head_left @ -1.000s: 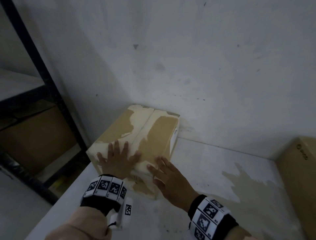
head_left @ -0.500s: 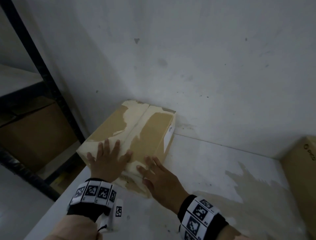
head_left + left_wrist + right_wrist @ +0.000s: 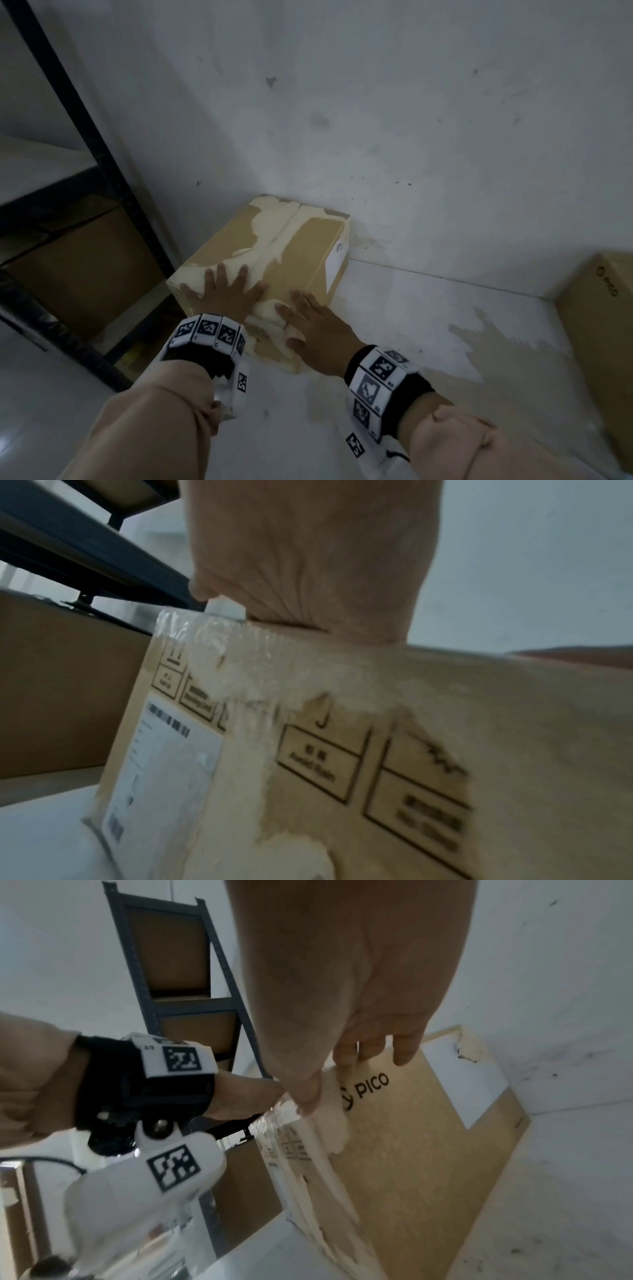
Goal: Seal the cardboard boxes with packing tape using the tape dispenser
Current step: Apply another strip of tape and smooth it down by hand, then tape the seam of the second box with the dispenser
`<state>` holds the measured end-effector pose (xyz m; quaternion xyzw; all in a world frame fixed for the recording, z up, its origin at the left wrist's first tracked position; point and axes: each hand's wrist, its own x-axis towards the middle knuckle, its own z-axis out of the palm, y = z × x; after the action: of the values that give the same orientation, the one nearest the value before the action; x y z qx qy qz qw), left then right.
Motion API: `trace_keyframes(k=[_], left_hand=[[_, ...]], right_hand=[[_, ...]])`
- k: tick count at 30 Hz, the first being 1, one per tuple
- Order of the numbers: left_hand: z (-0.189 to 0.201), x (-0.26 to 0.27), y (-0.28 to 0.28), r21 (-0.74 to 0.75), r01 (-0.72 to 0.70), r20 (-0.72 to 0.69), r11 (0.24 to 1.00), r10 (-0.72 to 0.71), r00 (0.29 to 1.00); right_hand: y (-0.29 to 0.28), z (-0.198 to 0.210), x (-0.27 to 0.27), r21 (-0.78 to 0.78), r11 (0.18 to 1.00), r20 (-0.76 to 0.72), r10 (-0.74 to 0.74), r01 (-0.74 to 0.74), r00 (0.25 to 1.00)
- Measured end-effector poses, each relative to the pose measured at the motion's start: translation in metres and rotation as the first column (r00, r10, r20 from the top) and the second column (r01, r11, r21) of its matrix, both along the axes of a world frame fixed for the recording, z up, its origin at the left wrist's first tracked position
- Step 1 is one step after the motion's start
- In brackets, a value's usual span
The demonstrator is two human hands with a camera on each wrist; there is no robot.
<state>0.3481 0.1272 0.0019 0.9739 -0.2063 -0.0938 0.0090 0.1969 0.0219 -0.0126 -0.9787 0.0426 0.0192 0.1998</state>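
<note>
A brown cardboard box (image 3: pixel 301 246) with torn, whitish patches on its closed top stands on the white table (image 3: pixel 411 308) against the wall. Its near face (image 3: pixel 394 750) shows a white label and printed handling marks. My left hand (image 3: pixel 224 291) lies flat on the near left of the top, fingers spread. My right hand (image 3: pixel 308 322) lies flat on the near right edge, its fingers straight (image 3: pixel 373 1047) over the top corner by the PICO print. No tape dispenser is in view.
A second cardboard box (image 3: pixel 603 335) stands at the table's right edge. A black metal shelf rack (image 3: pixel 85 144) holding more boxes stands to the left. A brownish stain (image 3: pixel 507 353) marks the table right of my hands.
Both hands and the box have shifted slightly left and farther from me in the picture; the hands stay flat on the box top.
</note>
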Motion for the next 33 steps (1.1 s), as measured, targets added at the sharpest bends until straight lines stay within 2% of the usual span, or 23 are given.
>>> trace_keyframes(k=[2, 5, 7, 12, 16, 19, 23, 26, 29, 33], left_hand=[[0.002, -0.014, -0.004, 0.031, 0.05, 0.077, 0.998, -0.052, 0.996], [0.0, -0.045, -0.014, -0.007, 0.159, 0.183, 0.987, -0.155, 0.971], [-0.002, -0.065, -0.02, -0.036, 0.156, 0.172, 0.987, -0.147, 0.974], [-0.004, -0.107, -0.038, -0.014, 0.163, 0.121, 0.986, -0.16, 0.98], [-0.006, -0.168, -0.059, 0.017, 0.292, 0.141, 0.956, -0.292, 0.946], [-0.012, -0.221, -0.082, 0.008, 0.391, 0.059, 0.92, -0.391, 0.918], [-0.016, -0.288, -0.105, 0.01, 0.497, 0.015, 0.868, -0.497, 0.867], [-0.02, -0.332, -0.117, -0.044, 0.529, -0.018, 0.848, -0.53, 0.848], [-0.031, -0.367, -0.124, -0.077, 0.539, -0.085, 0.839, -0.544, 0.835], [-0.047, -0.396, -0.129, -0.113, 0.509, -0.153, 0.853, -0.521, 0.84]], right_hand=[[-0.001, 0.0, -0.01, 0.028, 1.0, -0.064, 0.007, -0.005, 0.998], [-0.005, -0.004, -0.041, -0.027, 1.0, -0.04, -0.009, 0.008, 0.999], [-0.009, -0.012, -0.068, -0.062, 0.997, -0.049, -0.041, 0.038, 0.998], [-0.036, -0.021, -0.147, -0.069, 0.971, -0.096, -0.234, 0.228, 0.967], [-0.063, -0.03, -0.224, -0.02, 0.932, 0.005, -0.363, 0.363, 0.932], [-0.079, -0.034, -0.281, 0.038, 0.884, 0.055, -0.468, 0.466, 0.882], [-0.098, -0.031, -0.343, 0.025, 0.853, 0.154, -0.519, 0.522, 0.841], [-0.102, -0.034, -0.378, 0.058, 0.821, 0.226, -0.565, 0.568, 0.794], [-0.096, -0.046, -0.41, 0.125, 0.772, 0.157, -0.636, 0.623, 0.756], [-0.079, -0.08, -0.446, 0.096, 0.757, -0.036, -0.647, 0.647, 0.762]])
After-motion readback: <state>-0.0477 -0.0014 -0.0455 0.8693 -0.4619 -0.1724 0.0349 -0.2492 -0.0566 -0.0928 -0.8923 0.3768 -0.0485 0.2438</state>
